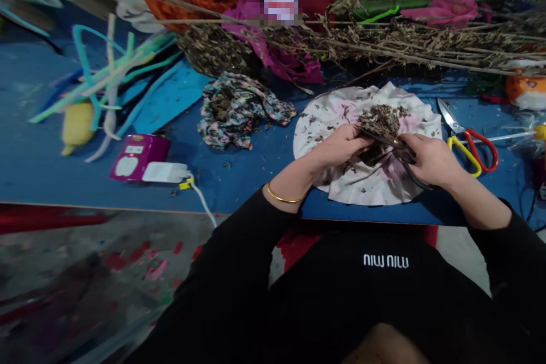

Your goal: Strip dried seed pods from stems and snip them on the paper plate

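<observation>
A round white cloth (307, 131) with pink patches lies on the blue table, strewn with bits of dried plant. A heap of brown dried leaves and stems (381, 119) sits in its middle. My right hand (433, 160) is wrapped round the handles of dark scissors (398, 145), whose blades point left across the heap. My left hand (341, 148) is closed at the heap's left edge, its fingers pinching dried plant beside the blades; the fingertips are partly hidden. Right of the cloth lies another pair of scissors (467, 139) with red and yellow handles.
Long dried stems (426, 51) stretch across the back. A patterned cloth bundle (239, 108) holding plant bits lies left of the white cloth. Further left are a purple box (139, 156) with a white cable, a yellow object (77, 125) and coloured foam-like strips (106, 79).
</observation>
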`<state>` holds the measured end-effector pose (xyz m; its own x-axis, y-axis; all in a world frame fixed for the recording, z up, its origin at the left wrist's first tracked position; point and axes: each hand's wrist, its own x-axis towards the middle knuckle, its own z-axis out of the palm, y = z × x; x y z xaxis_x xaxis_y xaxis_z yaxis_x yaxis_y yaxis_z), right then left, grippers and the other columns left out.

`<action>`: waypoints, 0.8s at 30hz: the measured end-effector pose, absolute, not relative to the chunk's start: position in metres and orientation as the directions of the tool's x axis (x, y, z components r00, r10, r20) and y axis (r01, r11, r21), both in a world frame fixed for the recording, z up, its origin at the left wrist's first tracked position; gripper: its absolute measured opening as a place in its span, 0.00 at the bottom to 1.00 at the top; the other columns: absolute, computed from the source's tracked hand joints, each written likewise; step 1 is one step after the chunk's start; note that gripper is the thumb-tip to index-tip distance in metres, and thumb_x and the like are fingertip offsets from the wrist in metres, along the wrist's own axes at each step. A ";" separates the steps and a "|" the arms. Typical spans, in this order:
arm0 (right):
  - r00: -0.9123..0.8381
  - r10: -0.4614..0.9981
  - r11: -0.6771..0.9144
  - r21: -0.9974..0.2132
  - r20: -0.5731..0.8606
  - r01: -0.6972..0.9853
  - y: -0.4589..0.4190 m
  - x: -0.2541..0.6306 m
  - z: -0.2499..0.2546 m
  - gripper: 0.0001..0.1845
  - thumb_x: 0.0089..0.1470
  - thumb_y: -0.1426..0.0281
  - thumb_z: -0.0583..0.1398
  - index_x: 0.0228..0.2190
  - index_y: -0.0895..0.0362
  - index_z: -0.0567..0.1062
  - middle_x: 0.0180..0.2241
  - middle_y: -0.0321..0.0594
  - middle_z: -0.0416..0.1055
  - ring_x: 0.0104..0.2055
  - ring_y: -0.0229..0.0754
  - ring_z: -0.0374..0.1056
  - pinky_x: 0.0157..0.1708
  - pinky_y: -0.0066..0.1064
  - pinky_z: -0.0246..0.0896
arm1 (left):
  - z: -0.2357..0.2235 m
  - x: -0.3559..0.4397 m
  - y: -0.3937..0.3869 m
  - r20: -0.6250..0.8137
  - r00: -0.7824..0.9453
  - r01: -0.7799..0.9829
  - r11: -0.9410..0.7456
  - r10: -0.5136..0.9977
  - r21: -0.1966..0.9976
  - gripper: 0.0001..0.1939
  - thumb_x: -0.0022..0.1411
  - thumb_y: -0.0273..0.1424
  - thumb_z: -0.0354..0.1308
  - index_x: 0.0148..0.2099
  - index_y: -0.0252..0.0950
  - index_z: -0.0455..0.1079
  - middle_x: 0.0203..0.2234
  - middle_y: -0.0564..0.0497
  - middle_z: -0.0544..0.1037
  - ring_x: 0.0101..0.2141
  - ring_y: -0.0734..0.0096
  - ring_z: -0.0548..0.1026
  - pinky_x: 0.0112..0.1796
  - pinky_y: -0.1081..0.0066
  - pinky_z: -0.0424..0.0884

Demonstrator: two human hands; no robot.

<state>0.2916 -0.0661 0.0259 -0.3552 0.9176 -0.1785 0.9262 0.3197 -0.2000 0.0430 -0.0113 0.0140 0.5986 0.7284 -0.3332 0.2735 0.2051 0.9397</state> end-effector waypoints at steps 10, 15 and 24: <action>-0.349 0.928 0.321 -0.190 -0.134 0.928 -0.069 0.284 0.028 0.34 0.57 0.61 0.58 0.62 0.61 0.74 0.51 0.56 0.79 0.47 0.59 0.76 0.38 0.38 0.63 | 0.014 0.051 -0.017 -0.238 0.581 0.241 0.115 0.778 0.964 0.06 0.64 0.31 0.59 0.34 0.37 0.68 0.25 0.53 0.65 0.27 0.73 0.61 0.32 0.67 0.60; -0.350 0.918 0.308 -0.221 -0.185 0.925 -0.067 0.289 0.024 0.31 0.57 0.62 0.57 0.60 0.61 0.75 0.52 0.54 0.80 0.49 0.58 0.77 0.42 0.39 0.65 | 0.011 0.048 -0.015 -0.319 0.585 0.268 0.194 0.745 0.944 0.12 0.68 0.36 0.60 0.32 0.38 0.66 0.23 0.53 0.63 0.25 0.73 0.59 0.29 0.66 0.57; -0.329 0.936 0.310 -0.149 -0.128 0.939 -0.068 0.280 0.027 0.34 0.58 0.62 0.57 0.64 0.61 0.72 0.54 0.57 0.78 0.48 0.58 0.76 0.38 0.38 0.63 | 0.011 0.051 -0.017 -0.259 0.574 0.284 0.108 0.777 0.953 0.06 0.65 0.32 0.59 0.35 0.37 0.70 0.28 0.52 0.69 0.30 0.71 0.64 0.34 0.68 0.63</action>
